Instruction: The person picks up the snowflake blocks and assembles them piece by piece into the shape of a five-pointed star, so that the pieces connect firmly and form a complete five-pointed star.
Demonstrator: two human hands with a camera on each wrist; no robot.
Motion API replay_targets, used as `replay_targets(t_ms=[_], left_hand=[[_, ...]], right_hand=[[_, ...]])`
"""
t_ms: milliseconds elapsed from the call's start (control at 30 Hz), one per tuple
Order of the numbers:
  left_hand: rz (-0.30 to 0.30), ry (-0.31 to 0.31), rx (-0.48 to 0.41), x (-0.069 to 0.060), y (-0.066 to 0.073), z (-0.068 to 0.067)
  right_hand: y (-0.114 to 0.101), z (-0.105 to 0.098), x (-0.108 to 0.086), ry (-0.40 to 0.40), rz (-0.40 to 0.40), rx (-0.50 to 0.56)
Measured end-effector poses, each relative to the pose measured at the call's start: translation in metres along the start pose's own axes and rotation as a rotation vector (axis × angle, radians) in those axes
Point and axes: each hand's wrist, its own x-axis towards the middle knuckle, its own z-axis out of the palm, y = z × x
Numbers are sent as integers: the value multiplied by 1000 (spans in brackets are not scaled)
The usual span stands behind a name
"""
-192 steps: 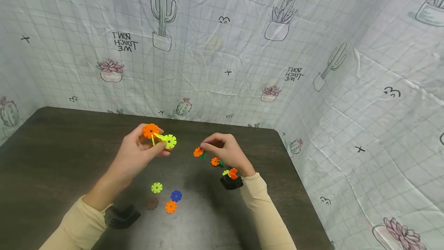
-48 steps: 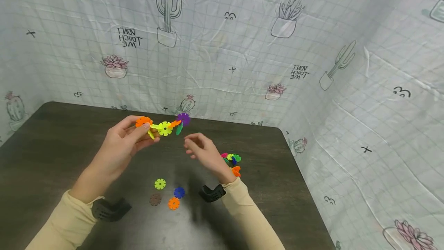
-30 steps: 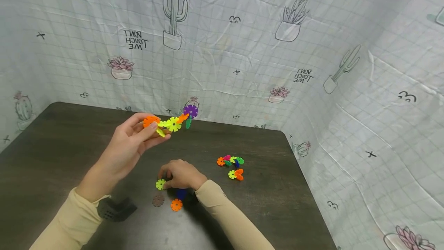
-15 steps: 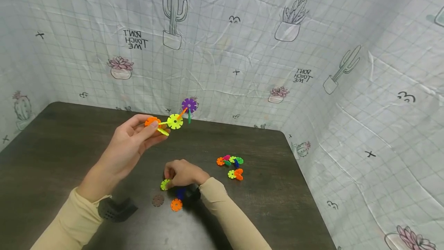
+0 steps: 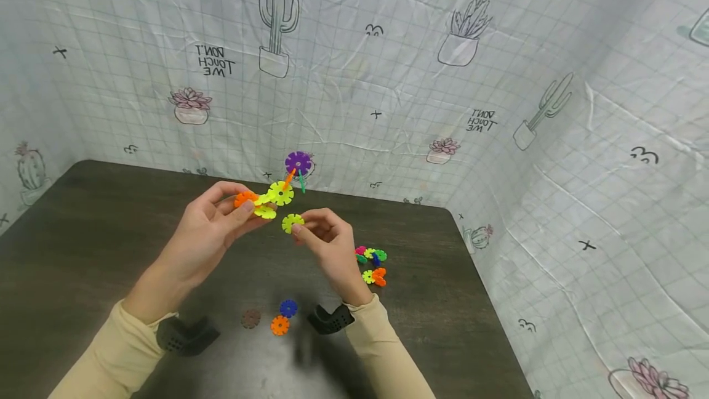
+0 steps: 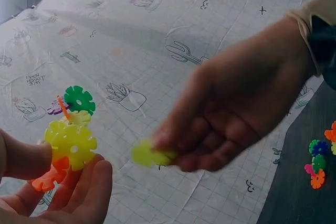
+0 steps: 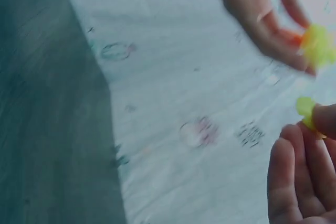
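My left hand point(image 5: 205, 226) pinches a chain of interlocked notched plastic discs above the table. Nearest the thumb is an orange disc point(image 5: 242, 199). Yellow discs point(image 5: 280, 193) follow, and a purple disc point(image 5: 298, 164) tops the far end, with an orange and a green disc point(image 6: 80, 100) slotted beside it. Between thumb and fingers my right hand point(image 5: 332, 251) holds a single yellow disc point(image 5: 292, 223), just right of the chain and apart from it. In the left wrist view that loose disc point(image 6: 149, 153) is blurred.
On the dark table point(image 5: 415, 325) lie a brown disc point(image 5: 251, 318), a blue disc point(image 5: 288, 308) and an orange disc point(image 5: 280, 325). Right of my right hand sit joined discs point(image 5: 379, 276) in two small clusters. A patterned cloth point(image 5: 343, 79) hangs behind the table.
The purple, orange and green piece has joined the chain in my left hand. My right hand has picked the yellow disc off the table and lifted it up toward the chain.
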Motion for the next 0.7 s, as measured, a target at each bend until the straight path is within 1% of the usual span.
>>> replay_targets(t_ms=[67,133,233,333,467,700], left_hand=[[-3,4,12,0,-1,1],[-7,7,18,-1,-2,3],[-11,9,22,-1,-4,5],[-7,11,29,-1,-5,6],[-12,19,52,0,-7,8],[-45,51,64,0,-7,13]], right_hand=[[-8,3,-2,39,-51,24],[-14,5,-4,55,-87,39],[-20,9,-6,58,-129,48],[-24,11,-6,50,-154,33],[-26,11,-6,49,-156,13],[-29,9,-6,65,-140,-5]])
